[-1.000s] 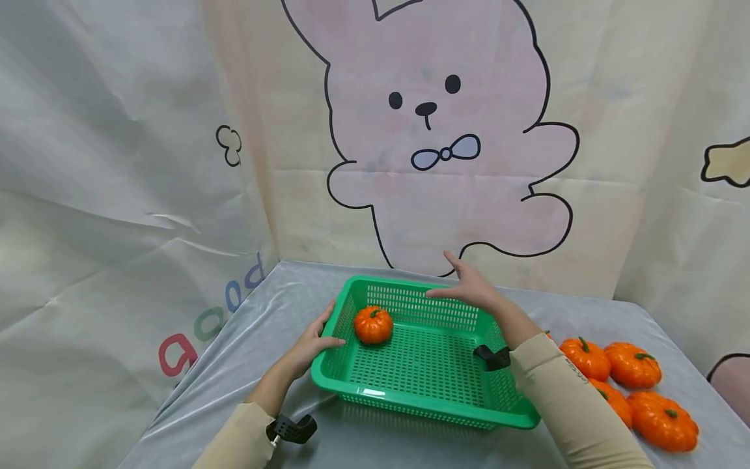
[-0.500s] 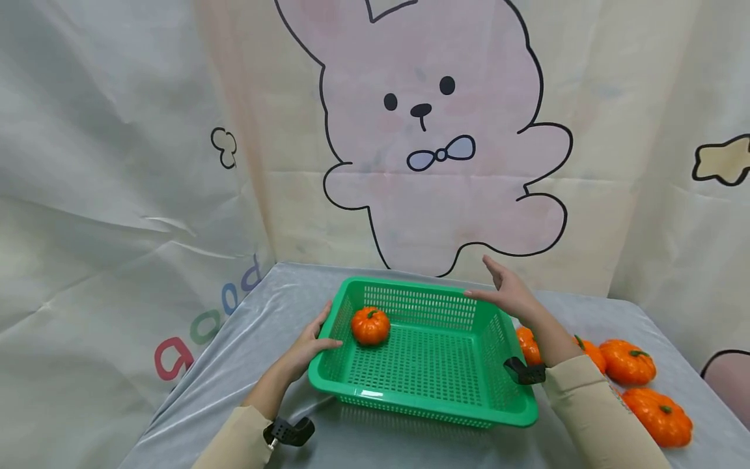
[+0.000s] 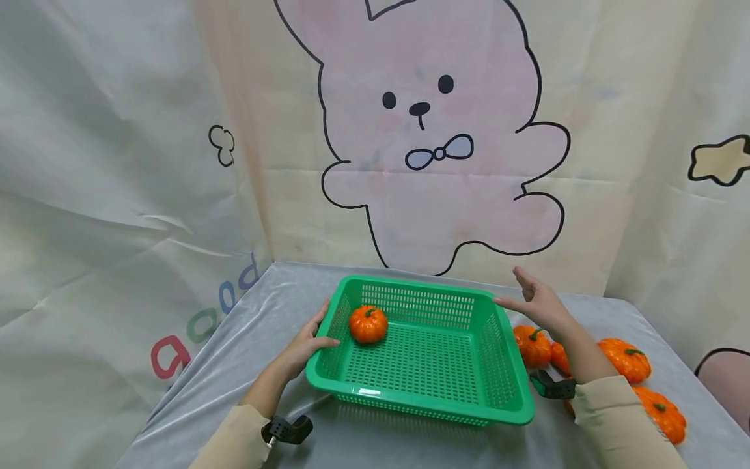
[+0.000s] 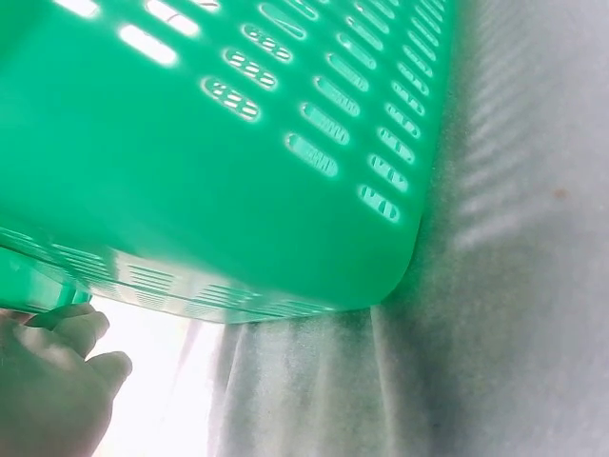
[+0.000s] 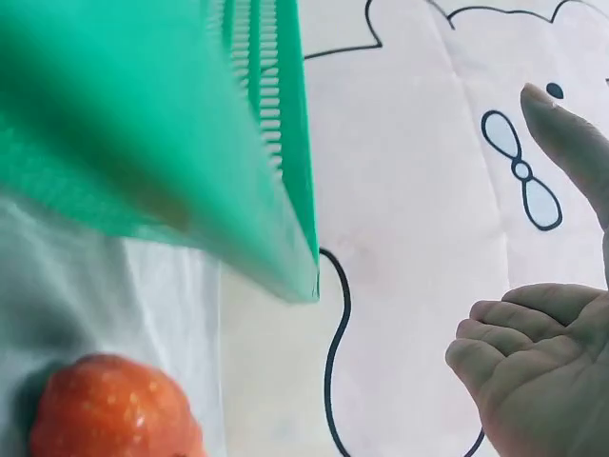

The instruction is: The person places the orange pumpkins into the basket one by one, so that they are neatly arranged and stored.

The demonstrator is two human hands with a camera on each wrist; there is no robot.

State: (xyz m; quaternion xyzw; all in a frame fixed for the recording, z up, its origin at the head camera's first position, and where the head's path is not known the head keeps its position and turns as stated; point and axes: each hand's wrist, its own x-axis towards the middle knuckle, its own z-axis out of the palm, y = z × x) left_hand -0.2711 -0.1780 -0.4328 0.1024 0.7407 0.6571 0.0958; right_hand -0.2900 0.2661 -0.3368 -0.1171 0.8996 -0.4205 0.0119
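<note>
A green plastic basket (image 3: pixel 410 355) with slotted walls rests on the grey cloth, one small orange pumpkin (image 3: pixel 368 324) inside it at the left. My left hand (image 3: pixel 305 344) grips the basket's left rim, thumb over the edge and fingers along the outer wall. Those fingers (image 4: pixel 81 328) curl by the green side in the left wrist view. Near the basket's back right corner, my right hand (image 3: pixel 541 305) is raised with nothing in it, thumb and fingers spread apart. Its palm (image 5: pixel 561 371) faces the right wrist camera.
Several orange pumpkins stand on the cloth right of the basket: one (image 3: pixel 532 346) close to its wall, others (image 3: pixel 625 360) farther right, partly behind the right forearm. A printed curtain (image 3: pixel 439 208) hangs behind the table.
My right hand has moved right, from above the basket's back side to its back right corner. The left hand keeps its hold, and the small pumpkin stays put in the basket.
</note>
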